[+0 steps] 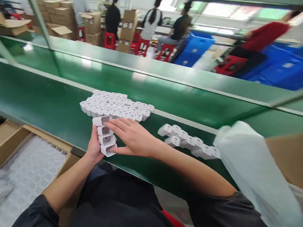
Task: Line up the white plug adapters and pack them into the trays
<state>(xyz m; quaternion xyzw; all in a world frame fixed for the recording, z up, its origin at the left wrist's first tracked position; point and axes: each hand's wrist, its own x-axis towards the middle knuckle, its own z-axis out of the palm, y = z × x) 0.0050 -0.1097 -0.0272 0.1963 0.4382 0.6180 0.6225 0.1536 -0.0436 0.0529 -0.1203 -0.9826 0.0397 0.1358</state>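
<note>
Both hands together, seemingly cupped
</note>
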